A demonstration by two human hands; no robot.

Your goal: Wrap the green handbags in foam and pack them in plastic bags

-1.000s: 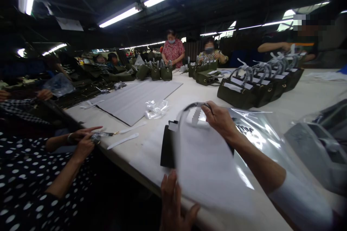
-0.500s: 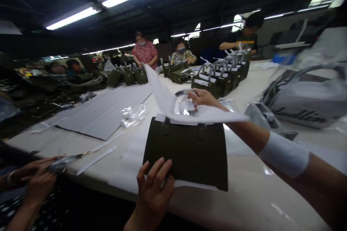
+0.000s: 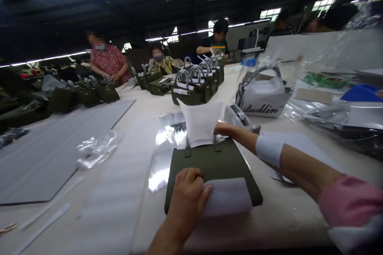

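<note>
A dark green handbag (image 3: 206,163) lies tilted on the table in front of me. My left hand (image 3: 188,191) rests on its front, fingers curled and thumb at the edge of a white foam sheet (image 3: 229,197) that folds up over the bag's lower part. Another white sheet (image 3: 202,121) stands up around the handles, covering most of them. My right hand (image 3: 220,128) reaches behind that upper sheet, so its fingers are hidden. A shiny clear plastic bag (image 3: 160,167) lies flat, partly under the handbag.
Wrapped green handbags (image 3: 188,93) stand in a row farther back. To the right are a white "dudlin" bag (image 3: 263,101) and plastic-wrapped goods (image 3: 338,107). Crumpled plastic (image 3: 97,149) and a large grey board (image 3: 60,155) lie left. Several co-workers stand across the table.
My view has swung right. The handbag now lies over the clear plastic bag, and the lower white sheet is folded up onto its front. My right hand has gone behind the upper sheet.
</note>
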